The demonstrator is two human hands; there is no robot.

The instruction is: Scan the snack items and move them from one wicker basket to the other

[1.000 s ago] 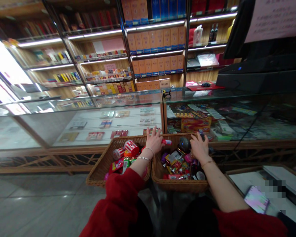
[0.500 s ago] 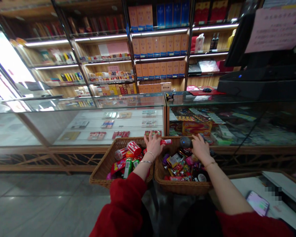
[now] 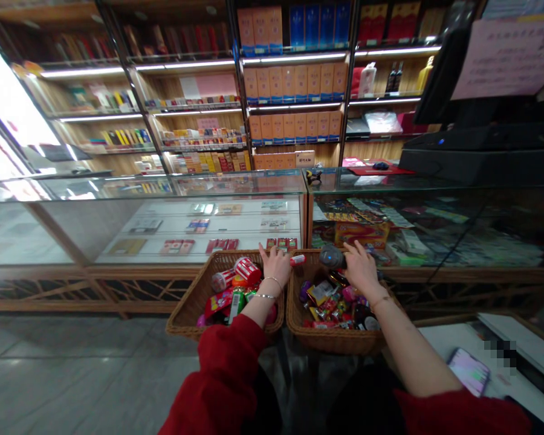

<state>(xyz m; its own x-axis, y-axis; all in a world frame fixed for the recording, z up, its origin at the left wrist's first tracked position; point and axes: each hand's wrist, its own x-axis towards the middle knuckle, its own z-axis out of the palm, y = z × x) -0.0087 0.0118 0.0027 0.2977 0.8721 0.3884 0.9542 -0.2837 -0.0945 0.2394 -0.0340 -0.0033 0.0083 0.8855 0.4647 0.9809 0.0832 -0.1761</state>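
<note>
My left hand is over the left wicker basket, with its fingers closed round a small red packet. The packet's white label sticks out to the right. A dark grey barcode scanner with a blue light is gripped in my right hand above the right wicker basket. Its head points left, toward the packet, with a short gap between them. Red-and-white striped cups and a green package lie in the left basket. Wrapped sweets fill much of the right one.
Behind the baskets runs a glass display counter with flat packs inside. A monitor with a pink paper stands on it at right. A phone rests on a white surface at lower right. Stocked shelves line the wall.
Both hands have shifted slightly left, the packet and the barcode scanner moving with them. The scanner has also risen a little.
</note>
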